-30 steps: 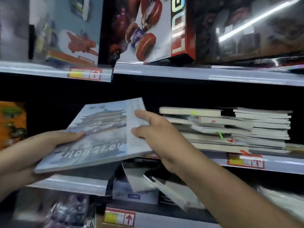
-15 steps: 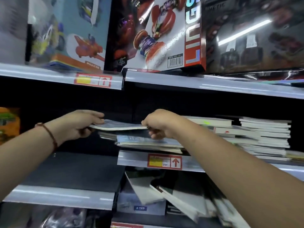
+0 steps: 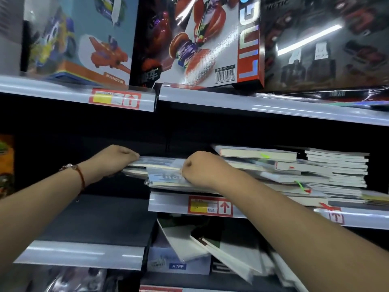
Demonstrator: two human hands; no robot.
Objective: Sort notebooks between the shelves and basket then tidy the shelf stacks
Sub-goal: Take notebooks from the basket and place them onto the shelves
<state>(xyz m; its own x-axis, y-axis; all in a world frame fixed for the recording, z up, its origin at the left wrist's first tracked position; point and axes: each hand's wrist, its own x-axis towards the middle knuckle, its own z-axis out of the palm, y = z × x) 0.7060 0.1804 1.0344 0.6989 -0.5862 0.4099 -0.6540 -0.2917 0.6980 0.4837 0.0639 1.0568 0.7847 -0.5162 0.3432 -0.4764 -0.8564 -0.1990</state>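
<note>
Landmark is the red price tag (image 3: 211, 206) on the middle shelf rail (image 3: 168, 204).

Far left of the tag: our left hand (image 3: 113, 160), with a red cord bracelet (image 3: 81, 175) on the wrist, sits at the left end of the notebook stack (image 3: 160, 171). Fingers are curled over the edge of the top notebook (image 3: 156, 162), so the grip holds that book. We can't see the fingertips; they're hidden behind the cover.

Just above the tag: the stack lies flat on the middle shelf, several wrapped notebooks deep, with the lower ones sticking out past the rail toward us.

Slightly up and right of the tag: our right hand (image 3: 202, 170) is fisted at the front right of the same stack, knuckles up, fingers tucked against the notebook edges. The grip is narrow; whether it pinches a book or just presses we can't tell.

Right of the tag: a second, taller pile of notebooks (image 3: 315, 171) on the same shelf, skewed, spines out of line, touching our right wrist.

Below the tag: loose notebooks (image 3: 210, 247) lean tilted on the lower shelf, beside a pale box (image 3: 179, 262).

Above the tag: toy boxes (image 3: 200, 39) on the top shelf.
</note>
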